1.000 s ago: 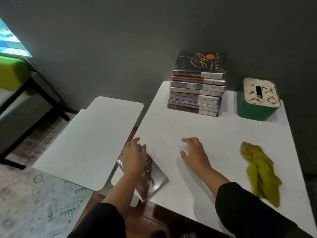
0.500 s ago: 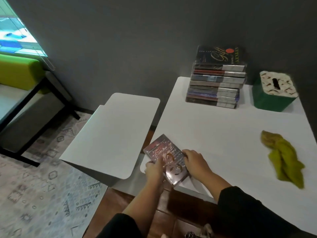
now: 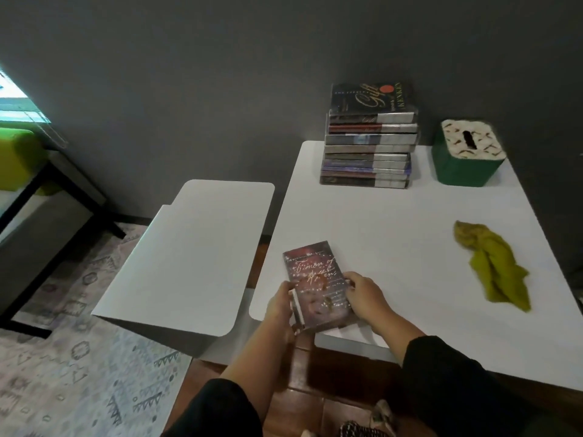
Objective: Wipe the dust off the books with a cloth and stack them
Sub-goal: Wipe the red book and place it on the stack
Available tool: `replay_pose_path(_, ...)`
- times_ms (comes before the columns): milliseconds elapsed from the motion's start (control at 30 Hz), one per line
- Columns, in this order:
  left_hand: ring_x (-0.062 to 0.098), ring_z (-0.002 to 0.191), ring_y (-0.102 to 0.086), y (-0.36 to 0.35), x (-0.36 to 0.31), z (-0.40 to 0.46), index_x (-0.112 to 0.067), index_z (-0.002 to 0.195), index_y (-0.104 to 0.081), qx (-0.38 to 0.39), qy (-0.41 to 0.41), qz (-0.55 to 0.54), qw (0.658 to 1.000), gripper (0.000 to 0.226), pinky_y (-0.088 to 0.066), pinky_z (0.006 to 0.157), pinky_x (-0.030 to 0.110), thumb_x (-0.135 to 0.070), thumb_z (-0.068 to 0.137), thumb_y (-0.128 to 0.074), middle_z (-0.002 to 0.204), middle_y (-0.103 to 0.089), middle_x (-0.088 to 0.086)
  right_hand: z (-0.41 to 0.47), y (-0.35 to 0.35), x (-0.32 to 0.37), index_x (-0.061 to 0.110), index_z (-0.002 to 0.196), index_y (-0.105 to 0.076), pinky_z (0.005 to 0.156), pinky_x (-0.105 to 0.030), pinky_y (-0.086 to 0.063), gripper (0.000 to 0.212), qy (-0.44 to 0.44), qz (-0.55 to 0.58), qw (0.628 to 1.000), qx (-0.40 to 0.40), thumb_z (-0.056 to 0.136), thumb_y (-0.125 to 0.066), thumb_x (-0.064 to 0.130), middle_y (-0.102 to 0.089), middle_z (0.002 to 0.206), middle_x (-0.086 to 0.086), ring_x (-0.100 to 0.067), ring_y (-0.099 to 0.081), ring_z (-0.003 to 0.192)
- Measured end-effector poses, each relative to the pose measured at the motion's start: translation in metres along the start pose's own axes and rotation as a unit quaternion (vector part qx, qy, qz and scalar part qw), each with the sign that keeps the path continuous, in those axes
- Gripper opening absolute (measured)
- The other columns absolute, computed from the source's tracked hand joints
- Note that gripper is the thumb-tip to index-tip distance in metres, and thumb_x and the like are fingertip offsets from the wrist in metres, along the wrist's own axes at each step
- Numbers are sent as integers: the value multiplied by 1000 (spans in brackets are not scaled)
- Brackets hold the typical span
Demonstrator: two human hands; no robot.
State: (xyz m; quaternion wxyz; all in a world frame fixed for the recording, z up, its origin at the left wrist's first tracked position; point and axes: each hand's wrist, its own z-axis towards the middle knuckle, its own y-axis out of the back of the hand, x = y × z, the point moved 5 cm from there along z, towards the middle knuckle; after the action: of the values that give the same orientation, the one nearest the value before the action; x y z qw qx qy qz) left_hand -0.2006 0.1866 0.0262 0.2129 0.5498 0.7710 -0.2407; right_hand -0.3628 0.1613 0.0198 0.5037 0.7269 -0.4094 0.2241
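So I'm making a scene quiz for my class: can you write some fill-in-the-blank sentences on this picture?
1. Both hands, left and right, hold one ____.
2. The cloth is ____ in colour.
3. The book stack stands against the ____.
4. Right of the stack sits a green ____ box.

Missing: book; yellow-green; wall; tissue

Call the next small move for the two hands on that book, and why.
Probably: set the reddish book flat on the white table under the left hand, and send the right hand to the yellow-green cloth. Both hands grip the book at the table's near-left corner, the cloth lies untouched to the right, and the stack of books waits at the back.
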Motion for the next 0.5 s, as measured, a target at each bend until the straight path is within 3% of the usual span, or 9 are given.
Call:
replay_pose_path(100, 26, 84, -63, -20, 0, -6, -5, 112, -59, 74, 8, -21, 997, 45, -50, 67, 35, -44, 91, -52, 90, -69, 13, -4, 13, -4, 11, 128, -51, 73, -23, -49, 33, 2, 77, 997, 4, 95, -49, 9, -60, 121, -8, -17, -57, 98)
replay_pose_path(200, 31, 105, -64, -43, 1, -3, -13, 127, -55, 168, 3, -67, 984, 64, -51, 88, 44, -55, 78, -59, 110, -70, 15, -7, 29, -2, 14, 124, -54, 78, -23, -49, 32, 26, 109, 994, -6, 93, -52, 7, -58, 118, -2, -15, -56, 102)
replay_pose_path(400, 36, 113, -61, -87, 3, 5, -12, 142, -39, 259, -19, -124, 958, 77, -57, 73, 45, -47, 78, -62, 132, -57, 20, -10, 73, -11, 18, 126, -55, 76, -26, -53, 36, 57, 135, 987, -58, 95, -45, 4, -59, 118, 1, -16, -62, 96)
replay_pose_path(500, 38, 117, -57, -110, 5, 13, -12, 144, -36, 306, -23, -136, 942, 99, -55, 79, 48, -42, 64, -85, 136, -52, 22, -8, 103, -18, 19, 124, -58, 70, -17, -49, 34, 75, 140, 985, -71, 94, -48, 7, -60, 115, 3, -14, -61, 96)
